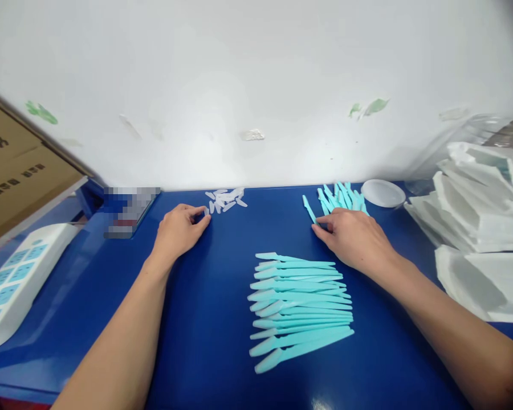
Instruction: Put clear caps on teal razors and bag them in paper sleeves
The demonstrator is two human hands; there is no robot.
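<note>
My left hand point(182, 229) is closed in a pinch on a small translucent blade cap point(206, 211), beside a loose pile of similar caps point(226, 199) near the wall. On the other side, my right hand point(354, 234) grips a turquoise eyebrow razor point(309, 209) between thumb and fingers, its head end pointing away from me. Behind that hand lies a heap of turquoise razors point(342, 196), partly hidden by the knuckles. Between my forearms, several more razors point(303, 299) lie side by side in a column, heads to the left with pale caps over them.
A round translucent lid point(383, 193) lies at the back right, near stacked white foam pouches point(474, 210). To the left are a white power strip point(25, 273), a pixelated flat object point(130, 212) and a cardboard box point(21, 165). A white wall point(256, 85) bounds the blue table point(205, 341).
</note>
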